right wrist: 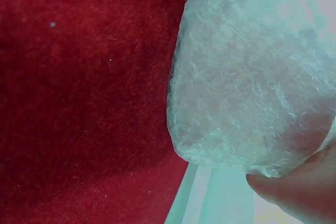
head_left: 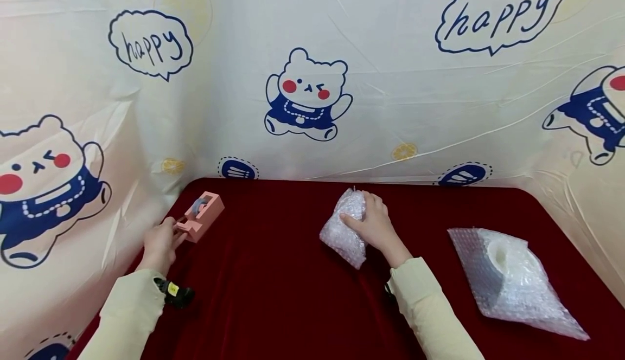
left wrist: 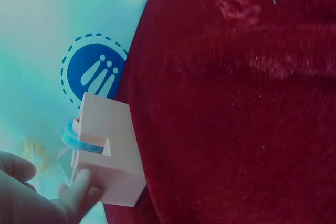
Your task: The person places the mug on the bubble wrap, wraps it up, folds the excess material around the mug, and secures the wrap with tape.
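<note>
A pink tape dispenser (head_left: 207, 220) with a bluish roll of tape (head_left: 199, 206) sits at the far left of the red cloth. My left hand (head_left: 158, 245) is at its near end. In the left wrist view a finger touches the dispenser (left wrist: 113, 177) while the thumb stands apart from it. My right hand (head_left: 377, 225) grips a small bubble-wrapped package (head_left: 342, 235) by its right side, thumb on the near face. That package (right wrist: 247, 77) fills much of the right wrist view; its contents cannot be made out, and the other right fingers are hidden behind it.
A larger bubble-wrap bag (head_left: 522, 289) with a white roll-shaped thing inside lies on the right of the table. Dark red cloth (head_left: 273, 295) covers the tabletop. Printed white curtains (head_left: 390, 94) stand close behind and at both sides.
</note>
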`<state>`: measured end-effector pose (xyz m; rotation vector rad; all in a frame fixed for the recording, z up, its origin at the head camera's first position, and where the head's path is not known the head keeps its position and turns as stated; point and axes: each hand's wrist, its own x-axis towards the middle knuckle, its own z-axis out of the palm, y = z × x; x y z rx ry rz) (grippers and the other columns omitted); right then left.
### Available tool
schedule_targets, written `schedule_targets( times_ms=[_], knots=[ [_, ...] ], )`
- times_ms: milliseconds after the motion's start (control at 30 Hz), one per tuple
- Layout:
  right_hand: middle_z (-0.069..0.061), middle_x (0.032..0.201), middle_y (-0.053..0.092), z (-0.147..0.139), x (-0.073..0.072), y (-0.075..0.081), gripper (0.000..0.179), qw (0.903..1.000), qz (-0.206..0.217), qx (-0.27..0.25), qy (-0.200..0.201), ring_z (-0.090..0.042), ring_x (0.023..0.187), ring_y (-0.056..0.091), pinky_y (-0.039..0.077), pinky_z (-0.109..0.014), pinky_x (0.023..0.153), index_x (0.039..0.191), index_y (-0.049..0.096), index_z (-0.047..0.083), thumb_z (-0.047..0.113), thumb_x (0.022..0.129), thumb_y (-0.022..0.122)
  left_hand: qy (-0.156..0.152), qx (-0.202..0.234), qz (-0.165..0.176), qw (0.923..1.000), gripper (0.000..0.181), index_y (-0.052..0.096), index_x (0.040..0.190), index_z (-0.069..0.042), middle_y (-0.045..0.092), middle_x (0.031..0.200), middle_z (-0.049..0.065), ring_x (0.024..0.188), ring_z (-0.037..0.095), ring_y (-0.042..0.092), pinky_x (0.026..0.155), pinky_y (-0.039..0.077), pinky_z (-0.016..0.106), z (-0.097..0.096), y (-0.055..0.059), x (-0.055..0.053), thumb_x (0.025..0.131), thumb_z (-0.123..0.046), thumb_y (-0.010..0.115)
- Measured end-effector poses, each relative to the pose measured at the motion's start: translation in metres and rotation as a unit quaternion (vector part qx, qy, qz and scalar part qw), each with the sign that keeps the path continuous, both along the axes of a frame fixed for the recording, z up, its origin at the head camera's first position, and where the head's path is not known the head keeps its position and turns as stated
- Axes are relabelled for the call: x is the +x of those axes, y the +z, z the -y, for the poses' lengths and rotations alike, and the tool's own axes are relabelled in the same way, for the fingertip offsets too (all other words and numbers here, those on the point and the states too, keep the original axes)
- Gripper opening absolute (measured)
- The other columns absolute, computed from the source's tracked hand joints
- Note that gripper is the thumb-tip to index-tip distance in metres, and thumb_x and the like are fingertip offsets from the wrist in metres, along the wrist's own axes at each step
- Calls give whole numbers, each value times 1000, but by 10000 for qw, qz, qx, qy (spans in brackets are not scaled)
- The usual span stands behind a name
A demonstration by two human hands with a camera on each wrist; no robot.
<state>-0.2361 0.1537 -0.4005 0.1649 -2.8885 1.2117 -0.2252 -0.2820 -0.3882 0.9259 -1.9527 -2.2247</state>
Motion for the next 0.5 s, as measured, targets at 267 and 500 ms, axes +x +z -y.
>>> schedule_targets(
  times_ms=[267,500],
  knots=[
    [-24,152,21,1,0,0,86,10000,-43,-31,10,-43,141,19,28,-60,111,148,21,-1,42,87,63,93,2007,-41,9796,71,-8,151,-33,59,72,-5,72,6,65,86,53,18,19,-3,4,97,-13,35],
    [-25,151,22,1,0,0,85,10000,-87,-34,23,-44,140,20,29,-60,110,148,21,-2,42,87,63,227,3035,-168,9524,65,9,146,-41,61,98,-9,81,9,69,96,48,21,30,-11,8,98,-10,39]
  ],
)
